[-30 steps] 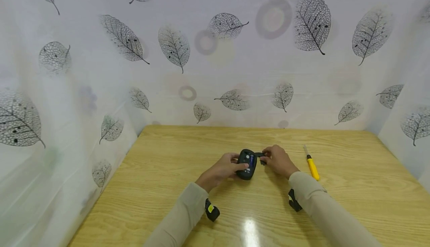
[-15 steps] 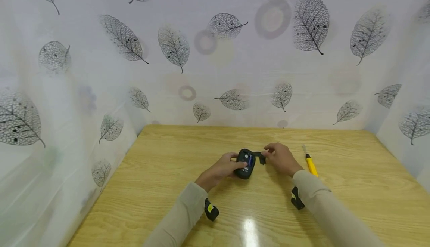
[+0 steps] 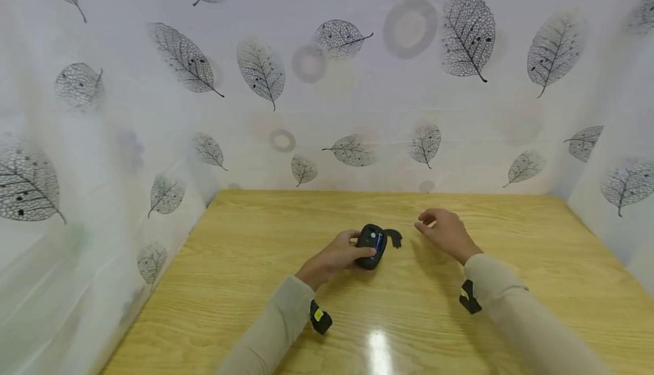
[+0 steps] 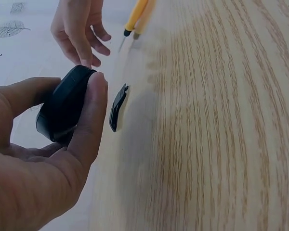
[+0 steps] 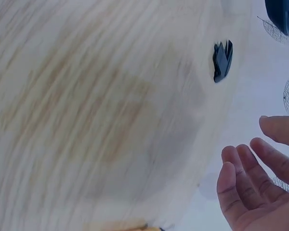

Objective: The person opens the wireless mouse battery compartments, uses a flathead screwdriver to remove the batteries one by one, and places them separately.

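My left hand [image 3: 334, 256] holds a black wireless mouse [image 3: 369, 230] with its underside facing up, the thumb across it. A blue battery [image 3: 380, 241] shows in the open compartment, partly behind the thumb. The curved black battery cover [image 3: 395, 237] lies on the table just right of the mouse; the left wrist view shows this cover [image 4: 118, 107] below the raised mouse. Farther right, my right hand [image 3: 448, 234] hovers over the table with fingers loosely bent. Nothing is between its fingertips in the right wrist view.
A screwdriver with a yellow handle [image 4: 136, 17] lies on the table beyond the right hand; in the head view the right arm hides it. The wooden table [image 3: 265, 222] ends at a leaf-printed white curtain [image 3: 352, 102] behind and at the sides.
My right hand has let go of the battery cover and moved away to the right, leaving it on the table. The left hand keeps holding the mouse in nearly the same place.
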`<move>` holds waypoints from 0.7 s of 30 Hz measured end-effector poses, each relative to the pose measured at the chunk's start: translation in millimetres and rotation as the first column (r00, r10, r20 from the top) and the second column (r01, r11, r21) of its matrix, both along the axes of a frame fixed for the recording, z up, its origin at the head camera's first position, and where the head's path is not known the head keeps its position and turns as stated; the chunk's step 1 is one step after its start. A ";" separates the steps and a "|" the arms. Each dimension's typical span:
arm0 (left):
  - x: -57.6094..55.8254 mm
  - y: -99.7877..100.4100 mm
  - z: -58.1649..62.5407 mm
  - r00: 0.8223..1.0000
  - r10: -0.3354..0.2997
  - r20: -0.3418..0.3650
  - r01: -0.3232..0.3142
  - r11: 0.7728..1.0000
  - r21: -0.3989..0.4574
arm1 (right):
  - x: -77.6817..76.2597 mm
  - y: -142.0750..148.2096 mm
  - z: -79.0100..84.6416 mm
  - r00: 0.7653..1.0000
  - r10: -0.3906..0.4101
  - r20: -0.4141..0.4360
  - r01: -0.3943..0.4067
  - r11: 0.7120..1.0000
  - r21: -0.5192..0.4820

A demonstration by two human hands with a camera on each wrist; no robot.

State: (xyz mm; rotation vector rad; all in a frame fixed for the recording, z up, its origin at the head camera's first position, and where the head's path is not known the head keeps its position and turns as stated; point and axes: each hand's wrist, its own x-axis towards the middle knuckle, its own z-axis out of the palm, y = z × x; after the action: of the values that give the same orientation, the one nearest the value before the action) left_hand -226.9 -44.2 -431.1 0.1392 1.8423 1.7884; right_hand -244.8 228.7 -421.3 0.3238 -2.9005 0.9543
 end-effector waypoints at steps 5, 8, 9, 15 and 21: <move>-0.7 -0.3 -1.1 1.000 0.017 -0.002 -0.017 1.000 0.003 | 3.8 12.2 3.8 1.000 -0.021 -0.007 0.021 0.999 0.033; -0.7 -0.6 -1.6 0.999 0.036 -0.005 -0.036 0.999 -0.002 | 5.7 20.6 4.7 0.999 -0.034 -0.005 0.034 0.998 0.055; -0.6 -0.8 -1.7 0.999 0.039 -0.007 -0.039 0.999 -0.005 | 6.2 23.8 4.6 0.999 -0.040 -0.002 0.040 0.997 0.060; 1.5 -1.9 -0.1 1.000 0.026 -0.014 -0.026 1.000 0.005 | 10.1 44.3 4.2 0.998 -0.064 0.021 0.062 0.993 0.097; 2.7 -2.2 1.0 1.000 -0.004 -0.003 0.004 1.000 0.023 | 17.3 59.9 6.4 0.996 -0.058 0.062 0.050 0.990 0.129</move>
State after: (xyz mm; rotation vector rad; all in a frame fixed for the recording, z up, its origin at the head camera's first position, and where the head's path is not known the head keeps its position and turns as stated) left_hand -224.2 -46.4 -430.1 0.1542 1.8230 1.8075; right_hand -227.6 288.6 -414.9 0.2241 -3.0208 0.7880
